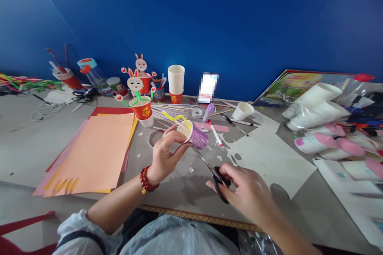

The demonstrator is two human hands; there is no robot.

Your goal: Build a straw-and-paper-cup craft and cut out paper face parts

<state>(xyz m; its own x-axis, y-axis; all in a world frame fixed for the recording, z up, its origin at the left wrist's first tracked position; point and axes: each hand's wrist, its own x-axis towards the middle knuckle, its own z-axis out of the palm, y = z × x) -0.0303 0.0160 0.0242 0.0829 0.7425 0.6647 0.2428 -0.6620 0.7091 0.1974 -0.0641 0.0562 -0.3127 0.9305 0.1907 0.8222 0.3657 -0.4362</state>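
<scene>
My left hand (168, 148) is closed on the rim of a paper cup (200, 137) coloured purple on its outside. The cup is tilted, with its mouth toward the left. A bent yellow strip (177, 117), like a drinking straw, sticks out of the mouth. In my right hand (243, 185) are black-handled scissors (220, 179), with fingers in the loops. Their blades reach up to the underside of the cup near my left fingertips. Whether the blades touch the cup I cannot tell.
Coloured paper sheets (95, 143) lie at left. Behind them stand a red cup (142, 108) with a rabbit figure and a stack of white cups (176, 79). A cut white sheet (269, 155), a marker (215, 132) and a glue stick (208, 112) lie nearby. Wrapped cups (317, 107) crowd the right.
</scene>
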